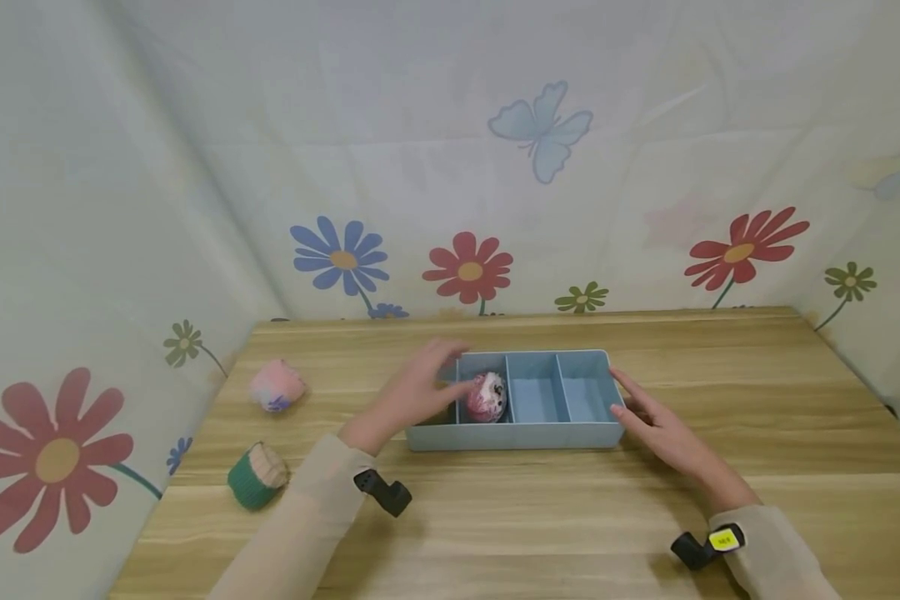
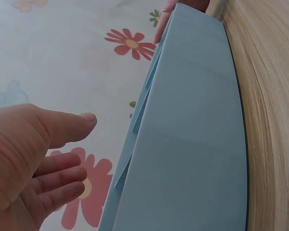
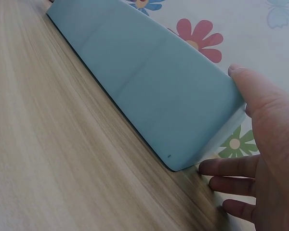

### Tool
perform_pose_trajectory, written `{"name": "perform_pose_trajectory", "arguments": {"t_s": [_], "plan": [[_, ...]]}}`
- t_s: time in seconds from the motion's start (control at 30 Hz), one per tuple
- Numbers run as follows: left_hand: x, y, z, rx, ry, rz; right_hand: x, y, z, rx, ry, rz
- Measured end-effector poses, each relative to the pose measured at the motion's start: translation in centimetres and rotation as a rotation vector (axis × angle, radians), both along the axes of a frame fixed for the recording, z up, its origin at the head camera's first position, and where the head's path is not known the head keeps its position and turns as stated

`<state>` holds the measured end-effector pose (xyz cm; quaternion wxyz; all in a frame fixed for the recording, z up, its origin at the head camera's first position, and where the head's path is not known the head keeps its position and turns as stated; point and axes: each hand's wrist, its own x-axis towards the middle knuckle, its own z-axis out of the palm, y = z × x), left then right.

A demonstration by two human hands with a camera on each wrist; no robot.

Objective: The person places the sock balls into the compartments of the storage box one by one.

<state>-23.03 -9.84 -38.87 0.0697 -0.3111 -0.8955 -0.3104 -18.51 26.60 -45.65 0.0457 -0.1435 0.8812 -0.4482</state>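
A light blue divided box [image 1: 510, 437] stands on the table. My left hand [image 1: 412, 387] is over its left end, thumb and fingers apart. In the left wrist view that hand [image 2: 33, 163] holds nothing. Below it, a dark olive-brown thing [image 1: 444, 415] sits in the leftmost compartment, mostly hidden. One compartment over lies a round pink-and-white toy [image 1: 486, 397] with dark eyes; the left thumb overlaps its edge in the head view. My right hand [image 1: 663, 433] rests at the box's right end, fingers extended; in the right wrist view its thumb [image 3: 253, 86] is at the upper corner.
Left of the box, a pink ball-like toy [image 1: 277, 385] with a blue-purple patch lies on the wooden table [image 1: 540, 525]. Nearer me is a green-and-beige cupcake-shaped toy [image 1: 258, 477]. A flower-printed cloth [image 1: 390, 167] hangs behind the table and along its sides.
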Motion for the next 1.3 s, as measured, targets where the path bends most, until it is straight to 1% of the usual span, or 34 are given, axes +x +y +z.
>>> {"name": "perform_pose_trajectory", "arguments": {"t_s": [0.1,0.2,0.3,0.47,0.5,0.57,0.7,0.77,0.93,1.13,1.3], "plan": [[0.2,-0.6,0.0,0.014,0.015,-0.002,0.0,0.0,-0.1,-0.002,0.006,0.005],[0.4,-1.3,0.0,0.044,0.016,-0.019,0.0,0.1,-0.2,-0.002,0.013,0.009],[0.7,-2.0,0.1,0.075,0.031,-0.036,-0.1,0.1,-0.2,0.001,0.013,0.011],[0.9,-2.8,0.2,0.06,0.092,-0.025,-0.1,0.1,-0.2,0.0,0.014,0.005],[1.0,-2.9,0.2,0.052,0.095,-0.016,-0.1,0.1,-0.2,-0.001,0.015,0.005],[1.2,-3.1,0.4,0.043,0.087,0.0,-0.1,0.1,-0.2,0.001,0.019,0.005],[1.7,-3.5,0.7,0.023,0.04,0.042,-0.2,0.0,-0.3,-0.002,0.025,0.011],[1.8,-3.8,0.7,0.027,0.031,0.051,-0.2,0.0,-0.3,-0.004,0.028,0.013],[1.9,-4.6,0.4,0.059,0.052,0.049,-0.2,0.0,-0.3,-0.003,0.026,0.014],[2.3,-5.3,0.5,0.074,0.057,0.039,-0.1,0.0,-0.1,-0.002,0.021,0.01],[2.6,-5.9,0.5,0.071,0.061,0.06,0.0,0.0,0.1,-0.001,0.005,0.01]]}}
